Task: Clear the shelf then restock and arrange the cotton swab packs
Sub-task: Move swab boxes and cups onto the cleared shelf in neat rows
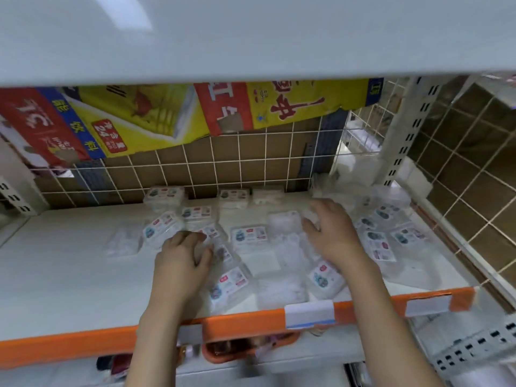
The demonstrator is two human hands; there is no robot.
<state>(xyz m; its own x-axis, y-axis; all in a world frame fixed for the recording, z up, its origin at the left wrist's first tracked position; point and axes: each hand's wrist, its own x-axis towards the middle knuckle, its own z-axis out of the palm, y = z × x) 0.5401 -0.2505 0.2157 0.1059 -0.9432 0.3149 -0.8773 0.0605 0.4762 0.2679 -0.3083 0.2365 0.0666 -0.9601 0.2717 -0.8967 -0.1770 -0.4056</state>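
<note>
**Many loose packs, two hands among them**

Many cotton swab packs (248, 235) lie scattered flat on the white shelf (69, 275), spread from its centre out toward three o'clock, with a few stacked at twelve o'clock against the wire grid back (195, 163). Some lie label up, others show only clear plastic.

The left hand (181, 261) rests palm down on the packs just left of centre, its fingers slightly apart and gently bent over a pack, pressing rather than gripping as far as the blurred view shows. The right hand (332, 233) is at about two o'clock from the left one, with fingers spread and curved down over a clear pack; whether they have closed on it cannot be told.

The step in hand looks like gathering the scattered packs, either to clear them or to line them up. To do it well, the person would probably sweep neighbouring packs together with flat fingers before lifting, since the smooth plastic is likely to slide and a stack may fan apart. Working from the three o'clock side inward would keep packs away from the orange front edge (245, 317), where a nudged pack could drop to the lower shelf (321, 350).
</note>
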